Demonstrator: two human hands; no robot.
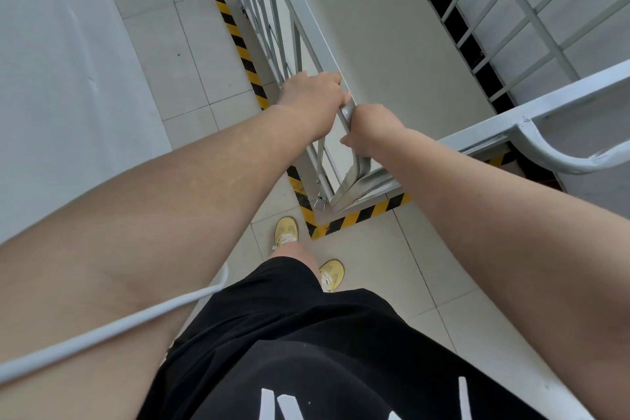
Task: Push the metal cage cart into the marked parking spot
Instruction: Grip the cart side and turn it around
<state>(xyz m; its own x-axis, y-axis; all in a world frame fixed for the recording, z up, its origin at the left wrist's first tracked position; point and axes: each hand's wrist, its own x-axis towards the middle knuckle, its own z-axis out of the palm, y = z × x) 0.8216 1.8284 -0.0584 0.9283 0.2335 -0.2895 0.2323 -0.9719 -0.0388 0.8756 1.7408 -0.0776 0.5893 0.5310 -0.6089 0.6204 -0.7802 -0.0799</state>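
Seen from above, the left hand [312, 102] and right hand [370, 128] both wrap tightly around the top rail of a metal cage cart [385, 54]. The cart stands inside yellow-and-black floor tape [361, 216].

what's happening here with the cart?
A person grips the top rail of the metal cage cart with both hands, left hand and right hand close together near its corner. The cart's near corner sits inside the yellow-black floor tape marking the parking spot, beside a second cart.
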